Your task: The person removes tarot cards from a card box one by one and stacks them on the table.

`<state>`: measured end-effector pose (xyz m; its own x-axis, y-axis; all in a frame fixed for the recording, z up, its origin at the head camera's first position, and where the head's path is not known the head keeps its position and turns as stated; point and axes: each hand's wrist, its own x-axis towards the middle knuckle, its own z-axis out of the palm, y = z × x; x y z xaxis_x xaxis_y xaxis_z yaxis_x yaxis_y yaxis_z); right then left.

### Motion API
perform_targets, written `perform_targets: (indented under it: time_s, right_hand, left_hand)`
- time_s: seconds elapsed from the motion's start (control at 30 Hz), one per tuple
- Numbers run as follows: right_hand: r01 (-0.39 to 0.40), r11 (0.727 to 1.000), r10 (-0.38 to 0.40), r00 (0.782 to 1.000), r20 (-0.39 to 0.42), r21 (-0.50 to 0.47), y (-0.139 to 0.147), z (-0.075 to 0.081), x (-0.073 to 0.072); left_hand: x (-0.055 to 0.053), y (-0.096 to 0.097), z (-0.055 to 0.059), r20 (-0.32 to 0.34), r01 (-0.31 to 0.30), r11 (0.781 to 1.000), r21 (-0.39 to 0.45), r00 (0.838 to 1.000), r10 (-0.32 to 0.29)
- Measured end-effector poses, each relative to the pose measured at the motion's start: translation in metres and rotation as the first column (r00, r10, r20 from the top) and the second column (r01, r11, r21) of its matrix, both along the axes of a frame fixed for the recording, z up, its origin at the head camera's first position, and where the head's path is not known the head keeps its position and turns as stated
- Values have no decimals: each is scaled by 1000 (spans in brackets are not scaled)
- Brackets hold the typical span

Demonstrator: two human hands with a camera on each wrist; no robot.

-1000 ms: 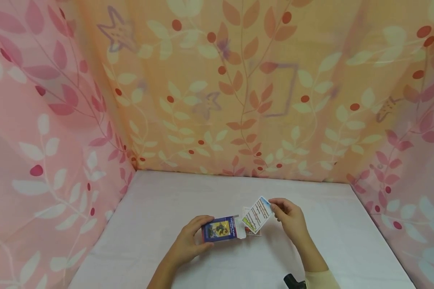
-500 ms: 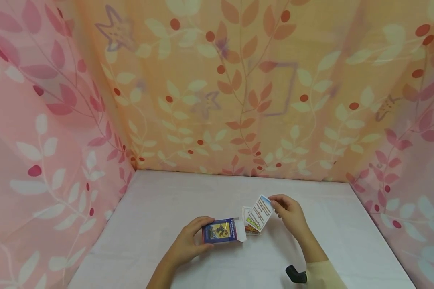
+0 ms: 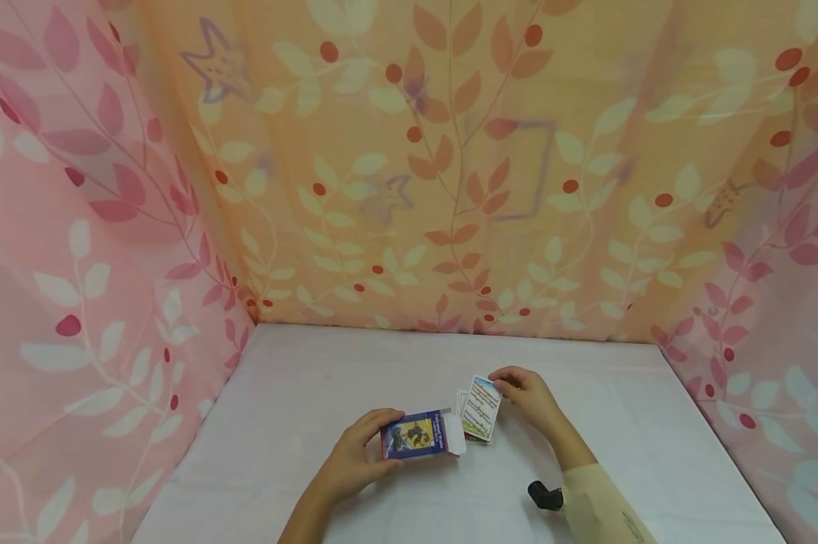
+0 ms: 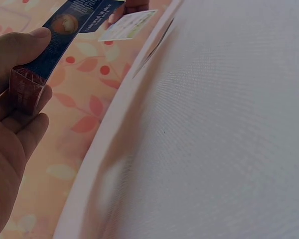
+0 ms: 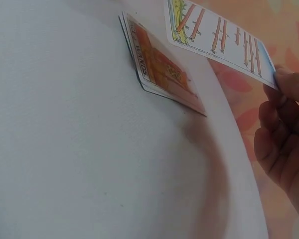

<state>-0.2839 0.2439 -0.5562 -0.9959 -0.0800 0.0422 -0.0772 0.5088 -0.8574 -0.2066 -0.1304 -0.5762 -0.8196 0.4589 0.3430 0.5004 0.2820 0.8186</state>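
Note:
My left hand (image 3: 359, 453) grips a blue card box (image 3: 412, 436) by its closed end, thumb on one side and fingers on the other. The box's white flap stands open toward the right. Between thumb and fingers, my right hand (image 3: 528, 397) pinches the top corner of a tarot card (image 3: 481, 409) printed with several wands. In the right wrist view that card (image 5: 222, 41) is held above a small stack of cards (image 5: 162, 69) on the table; the stack's upper card shows an orange picture and the word "WANDS". From the head, the held card covers most of the stack.
A white cloth covers the table (image 3: 300, 378). Floral curtains (image 3: 354, 249) enclose its back and both sides. A black device (image 3: 545, 496) sits at the right wrist, beside a pale sleeve (image 3: 599, 502).
My right hand has moved left with the wand card, which has turned more upright and now lies over the stack. My left hand keeps the box nearly in place.

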Motion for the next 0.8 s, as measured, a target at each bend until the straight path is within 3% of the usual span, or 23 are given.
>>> perform_targets:
  time_s: [0.3, 0.5, 0.8]
  right_hand:
    - [-89, 996, 89, 995, 42, 15, -1, -16, -12]
    - [-89, 996, 87, 995, 54, 27, -1, -24, -17]
    - [-73, 995, 71, 997, 35, 62, 0, -35, -23]
  left_hand:
    - [1, -1, 1, 29, -17, 1000, 10, 999, 17]
    - [0, -2, 2, 46, -27, 1000, -2, 999, 27]
    - [-1, -2, 1, 13, -8, 1000, 4, 1000, 8]
